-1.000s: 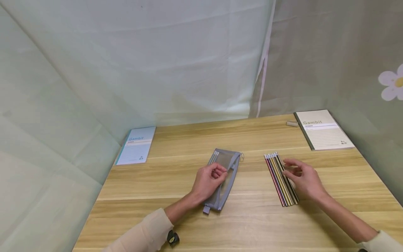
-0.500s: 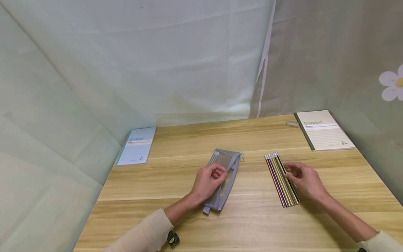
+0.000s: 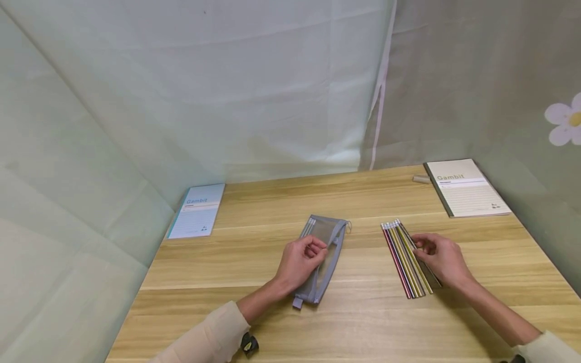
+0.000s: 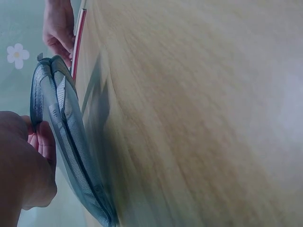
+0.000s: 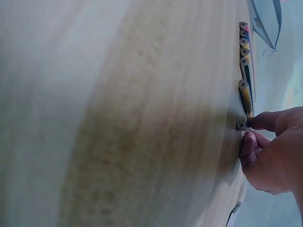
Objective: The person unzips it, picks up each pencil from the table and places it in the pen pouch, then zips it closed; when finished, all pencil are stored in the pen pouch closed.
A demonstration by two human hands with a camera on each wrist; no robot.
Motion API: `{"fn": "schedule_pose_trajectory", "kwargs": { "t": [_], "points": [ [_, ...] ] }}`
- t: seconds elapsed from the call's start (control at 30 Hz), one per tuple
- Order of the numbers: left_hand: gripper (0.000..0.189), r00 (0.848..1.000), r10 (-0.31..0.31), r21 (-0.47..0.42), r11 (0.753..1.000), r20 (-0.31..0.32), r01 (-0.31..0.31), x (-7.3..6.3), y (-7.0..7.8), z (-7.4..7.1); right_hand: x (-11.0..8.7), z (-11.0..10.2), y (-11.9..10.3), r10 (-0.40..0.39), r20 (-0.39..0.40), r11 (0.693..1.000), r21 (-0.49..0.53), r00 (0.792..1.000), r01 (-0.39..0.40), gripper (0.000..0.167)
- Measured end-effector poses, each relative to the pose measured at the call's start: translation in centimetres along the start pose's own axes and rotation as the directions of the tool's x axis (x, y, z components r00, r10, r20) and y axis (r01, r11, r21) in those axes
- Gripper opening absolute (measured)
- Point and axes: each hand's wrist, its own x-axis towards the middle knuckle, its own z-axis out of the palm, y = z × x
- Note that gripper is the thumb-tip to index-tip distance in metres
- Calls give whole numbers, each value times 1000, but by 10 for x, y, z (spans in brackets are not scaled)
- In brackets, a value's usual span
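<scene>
A grey mesh pencil case (image 3: 326, 228) lies in the middle of the table, a few pencils (image 3: 309, 227) showing inside it. My left hand (image 3: 296, 263) pinches the edge of its opening, holding it lifted, as the left wrist view of the case (image 4: 71, 123) shows. To the right is a row of several pencils (image 3: 400, 259), striped in red, gold and black, eraser ends pointing away. My right hand (image 3: 444, 259) pinches the rightmost dark pencil (image 3: 434, 278) between thumb and fingers. In the right wrist view this pencil (image 5: 242, 126) stands apart from the row.
A blue notebook (image 3: 197, 210) lies at the back left of the wooden table (image 3: 254, 209), a cream notebook (image 3: 467, 187) at the back right. Beside the latter is a small greyish cylinder (image 3: 421, 179). Fabric walls (image 3: 295, 91) rise behind and at the sides.
My right hand has taken hold of the dark pencil and drawn its near end rightward, away from the row. One gold pencil has also splayed slightly right. My left hand keeps its place.
</scene>
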Motion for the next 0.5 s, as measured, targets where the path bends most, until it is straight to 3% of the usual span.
{"fn": "schedule_pose_trajectory", "kwargs": {
  "t": [0.5],
  "points": [
    [5,1000,6,3,1000,-5,-6,0,-1,1,2,1,3,30,-34,999,14,999,-29,26]
  ]
}}
